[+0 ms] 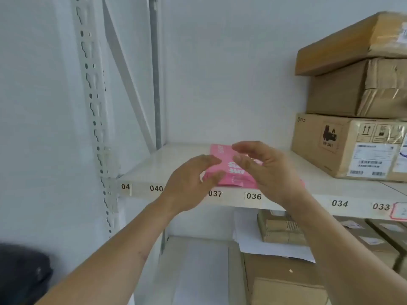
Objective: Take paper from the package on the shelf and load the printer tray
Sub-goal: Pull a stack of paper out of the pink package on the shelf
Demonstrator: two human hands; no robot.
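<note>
A pink paper package (222, 158) with white lettering lies flat on the white shelf (167, 164), near its front edge above labels 037 and 036. My left hand (189, 186) hovers at the package's left front corner, fingers spread and curled, thumb near the wrapper. My right hand (268, 170) is over the package's right side, fingers apart and bent, hiding that part. Neither hand clearly grips the wrapper. No printer is in view.
Three stacked cardboard boxes (356, 97) stand on the shelf's right. A perforated steel upright (94, 111) rises on the left. On the lower shelf lie white sheets (259, 245) and more cardboard boxes (279, 230). A dark object (22, 274) sits at the bottom left.
</note>
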